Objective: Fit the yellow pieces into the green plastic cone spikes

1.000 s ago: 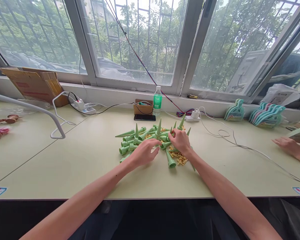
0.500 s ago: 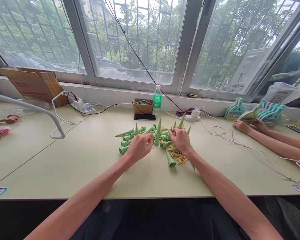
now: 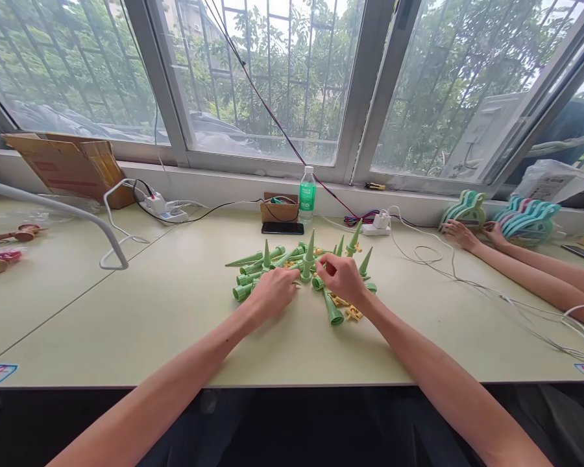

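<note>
Green plastic cone-shaped spikes with ribbed collars lie in a loose pile mid-table, some of them standing point up. One upright green spike (image 3: 309, 258) stands between my two hands. My left hand (image 3: 275, 290) is low at the pile's front left, fingers curled together; a thin green tip shows by them, but what they grip is hidden. Just right of the upright spike, my right hand (image 3: 341, 277) has thumb and fingers pinched together, their contents too small to make out. Small yellow plastic pieces (image 3: 354, 313) lie under and beside my right wrist, near a lying green spike (image 3: 334, 312).
Behind the pile are a black phone (image 3: 282, 228), a small cardboard box (image 3: 279, 209) and a water bottle (image 3: 307, 192). White cables (image 3: 423, 254) cross the right side. Another person's hands (image 3: 460, 233) touch pastel hangers (image 3: 528, 219). A white metal bar (image 3: 85, 217) juts in at left.
My right hand has shifted left and slightly down, toward the upright spike. My left hand has turned lower, its fingers nearer the table. The other person's hands have moved left with a hanger.
</note>
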Tool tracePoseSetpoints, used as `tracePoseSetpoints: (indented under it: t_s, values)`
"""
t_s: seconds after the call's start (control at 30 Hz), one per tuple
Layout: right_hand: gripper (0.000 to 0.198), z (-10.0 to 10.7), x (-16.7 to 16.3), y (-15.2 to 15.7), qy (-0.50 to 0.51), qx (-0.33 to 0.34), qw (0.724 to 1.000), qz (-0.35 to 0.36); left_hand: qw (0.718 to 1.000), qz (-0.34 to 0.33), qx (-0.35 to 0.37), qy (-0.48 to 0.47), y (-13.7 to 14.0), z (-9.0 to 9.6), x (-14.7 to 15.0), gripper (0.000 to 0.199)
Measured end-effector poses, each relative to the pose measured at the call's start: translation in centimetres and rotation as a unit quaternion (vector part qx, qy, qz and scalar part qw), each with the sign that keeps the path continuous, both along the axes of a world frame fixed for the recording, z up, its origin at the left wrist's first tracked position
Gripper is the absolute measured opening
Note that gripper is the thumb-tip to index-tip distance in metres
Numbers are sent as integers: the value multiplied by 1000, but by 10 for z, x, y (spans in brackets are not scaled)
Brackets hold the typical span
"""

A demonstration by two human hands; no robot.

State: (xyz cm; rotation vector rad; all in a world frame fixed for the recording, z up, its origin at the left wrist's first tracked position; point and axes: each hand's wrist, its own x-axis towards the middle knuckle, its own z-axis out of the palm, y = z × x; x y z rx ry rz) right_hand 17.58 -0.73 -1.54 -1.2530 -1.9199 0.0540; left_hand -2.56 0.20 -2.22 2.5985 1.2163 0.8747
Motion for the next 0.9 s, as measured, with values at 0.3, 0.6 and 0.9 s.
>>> tracePoseSetpoints:
  t_s: [0.3,0.6,0.9]
  values:
    - [27,0,-4,-4,-40,-34,998,45,999,-1,-18,30,-2,2,1,13]
    - [28,1,-4,-5,-42,-38,997,46,998,13,-10,64,-1,2,2,20]
    - [27,0,-4,-3,-38,-33,997,51,998,20,56,-22,1,11,1,21]
